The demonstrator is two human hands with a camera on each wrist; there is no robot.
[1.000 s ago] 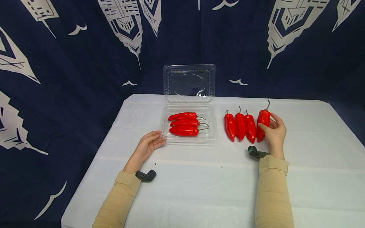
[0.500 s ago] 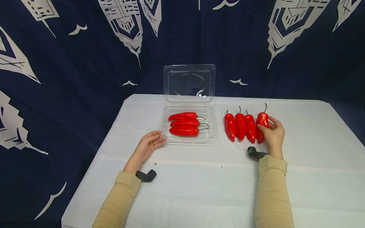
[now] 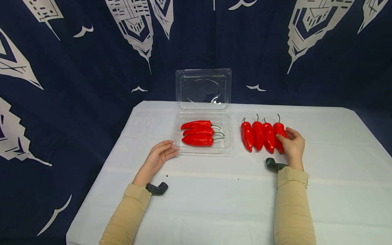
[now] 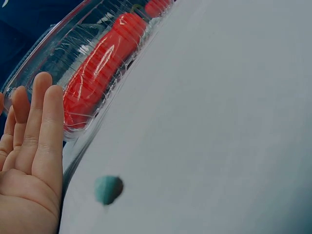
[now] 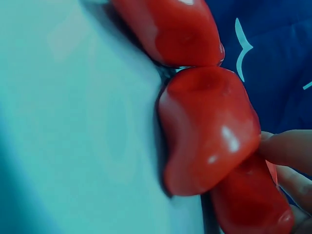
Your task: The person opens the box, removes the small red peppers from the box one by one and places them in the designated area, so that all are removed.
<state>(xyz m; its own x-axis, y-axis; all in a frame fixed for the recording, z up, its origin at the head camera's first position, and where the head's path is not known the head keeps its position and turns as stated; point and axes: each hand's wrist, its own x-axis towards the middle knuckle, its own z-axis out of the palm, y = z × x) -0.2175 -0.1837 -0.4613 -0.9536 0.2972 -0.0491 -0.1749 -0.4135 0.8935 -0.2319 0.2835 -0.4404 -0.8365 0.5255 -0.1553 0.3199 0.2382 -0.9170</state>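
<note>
My right hand (image 3: 294, 146) pinches the rightmost long red pepper (image 3: 278, 129) between thumb and fingers. That pepper stands in a row on the white table beside several like it, such as the leftmost pepper (image 3: 246, 136), stems pointing away from me. In the right wrist view the thumb (image 5: 287, 148) lies against the red peppers and the fingers are partly hidden. My left hand (image 3: 159, 154), fingers fairly straight, touches the near left corner of a clear plastic clamshell box (image 3: 228, 149). Three red peppers (image 3: 197, 141) lie crosswise in its base, stems to the right.
The box's clear lid (image 3: 203, 90) stands upright at the table's far edge. A dark blue curtain (image 3: 214, 41) with white prints hangs behind. The white tablecloth (image 3: 214, 204) spreads in front, with a tiny dark speck (image 3: 166, 176) on it.
My right hand has moved the rightmost pepper leftward and down against the row; it was tilted and a little apart before. The left hand and the box have not moved.
</note>
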